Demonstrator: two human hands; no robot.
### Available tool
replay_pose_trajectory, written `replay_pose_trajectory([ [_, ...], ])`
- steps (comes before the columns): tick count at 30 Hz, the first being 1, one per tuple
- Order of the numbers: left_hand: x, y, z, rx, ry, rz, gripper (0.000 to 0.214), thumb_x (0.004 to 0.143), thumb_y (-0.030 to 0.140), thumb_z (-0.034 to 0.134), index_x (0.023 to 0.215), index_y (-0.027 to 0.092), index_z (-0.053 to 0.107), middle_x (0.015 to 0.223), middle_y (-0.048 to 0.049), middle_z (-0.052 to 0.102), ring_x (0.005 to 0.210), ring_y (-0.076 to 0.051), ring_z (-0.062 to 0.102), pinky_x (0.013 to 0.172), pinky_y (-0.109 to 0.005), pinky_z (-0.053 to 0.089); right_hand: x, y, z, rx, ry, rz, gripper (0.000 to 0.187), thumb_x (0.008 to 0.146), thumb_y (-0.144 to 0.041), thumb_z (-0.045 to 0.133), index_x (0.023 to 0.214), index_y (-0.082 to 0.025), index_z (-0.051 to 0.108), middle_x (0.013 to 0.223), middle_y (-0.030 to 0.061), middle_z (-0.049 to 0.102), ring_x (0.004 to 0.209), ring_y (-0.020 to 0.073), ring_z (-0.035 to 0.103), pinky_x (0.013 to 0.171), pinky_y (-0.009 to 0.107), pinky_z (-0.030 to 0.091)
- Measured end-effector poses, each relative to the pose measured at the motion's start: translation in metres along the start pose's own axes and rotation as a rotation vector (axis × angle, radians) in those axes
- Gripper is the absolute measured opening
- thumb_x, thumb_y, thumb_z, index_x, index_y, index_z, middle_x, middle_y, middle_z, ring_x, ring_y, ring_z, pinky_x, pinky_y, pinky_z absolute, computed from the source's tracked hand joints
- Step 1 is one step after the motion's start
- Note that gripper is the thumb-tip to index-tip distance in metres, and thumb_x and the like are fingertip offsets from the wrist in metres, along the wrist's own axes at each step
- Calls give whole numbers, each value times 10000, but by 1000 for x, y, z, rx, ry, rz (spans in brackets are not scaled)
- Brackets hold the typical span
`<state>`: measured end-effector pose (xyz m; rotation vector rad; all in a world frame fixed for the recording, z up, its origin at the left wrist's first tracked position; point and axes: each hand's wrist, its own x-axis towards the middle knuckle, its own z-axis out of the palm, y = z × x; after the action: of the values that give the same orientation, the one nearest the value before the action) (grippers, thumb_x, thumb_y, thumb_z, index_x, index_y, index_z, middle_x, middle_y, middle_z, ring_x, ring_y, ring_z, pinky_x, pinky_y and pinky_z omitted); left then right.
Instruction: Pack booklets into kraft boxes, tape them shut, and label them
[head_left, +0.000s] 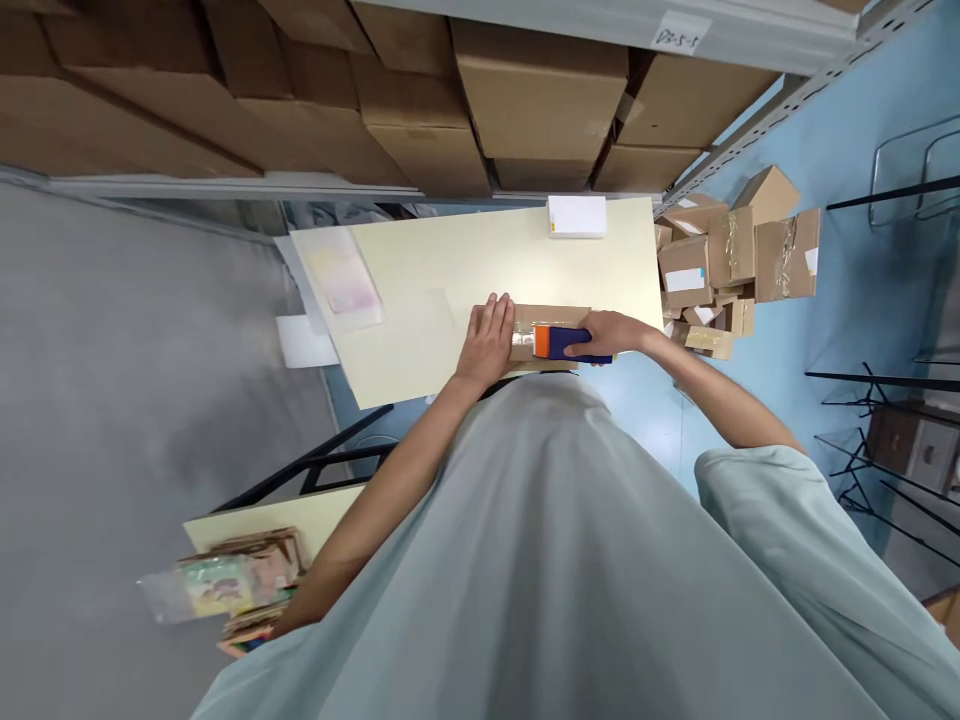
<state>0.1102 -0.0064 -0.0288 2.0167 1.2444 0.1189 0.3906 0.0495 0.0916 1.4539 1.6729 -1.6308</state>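
Note:
A small brown cardboard box (551,313) lies at the table's near edge, close to my body, with shiny clear tape across its top. My left hand (486,340) rests flat on the box's left end, its fingers stretched out. On the right, my right hand (604,333) grips a dark blue, oblong item with an orange end (541,341). This item is over the box top, its orange end pointing left; its exact kind cannot be made out. The fingers on its far side are partly hidden.
The cream table (405,260) bears a white box (577,216) and a pale printed sheet or packet (341,275). Above stands a shelf with large cartons (540,95). Several cardboard boxes (731,245) are piled at right. A lower board (326,520) at left holds stacked packets (240,580).

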Motion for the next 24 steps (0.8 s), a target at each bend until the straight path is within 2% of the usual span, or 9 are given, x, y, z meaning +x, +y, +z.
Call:
replay_pose_trajectory([
  [3,1,3,0,-15,1,-22,1004,1053,480,675,1798,-21,226,1884,-314,209,1793,-470,90,1447,-673,18,-21,23,-13,-4,-26,29,480,933,-628,870,760,-198,744,699,73,759,641,217,703,681,355,495],
  [6,2,7,-1,-27,11,-52,1036,1061,560,687,1787,-30,241,1875,-326,223,1783,-498,101,1440,-688,15,-45,57,-31,27,-41,72,495,909,-644,884,738,-202,741,684,72,759,614,211,698,661,357,494],
  [9,5,12,-2,-15,-13,-96,1113,1015,658,733,1789,5,271,1864,-329,253,1774,-525,112,1428,-721,42,-65,94,-46,94,-65,97,529,886,-694,883,734,-205,748,696,87,769,635,227,714,657,363,513],
  [12,8,16,-4,31,-48,-124,1226,948,723,779,1798,10,260,1861,-354,233,1773,-538,101,1429,-722,49,-71,119,-54,134,-64,97,558,877,-727,878,732,-203,753,713,100,777,659,242,728,657,365,525],
  [15,10,16,-4,83,-69,-126,1318,902,757,804,1817,18,211,1866,-367,196,1777,-538,78,1434,-715,49,-63,127,-56,86,-62,107,565,873,-727,888,718,-202,746,682,89,758,648,240,721,646,361,518],
  [18,11,14,-1,123,-68,-120,1366,883,770,813,1821,8,178,1859,-383,192,1774,-548,72,1427,-732,65,-53,123,-59,14,-65,128,531,904,-701,867,765,-198,765,674,77,756,653,239,731,651,355,533],
  [24,10,8,5,167,-53,-104,1272,959,739,740,1814,-15,175,1850,-395,206,1772,-545,94,1420,-735,104,-36,114,-67,-126,-91,184,493,961,-659,819,871,-175,806,781,83,825,760,233,795,719,320,573],
])
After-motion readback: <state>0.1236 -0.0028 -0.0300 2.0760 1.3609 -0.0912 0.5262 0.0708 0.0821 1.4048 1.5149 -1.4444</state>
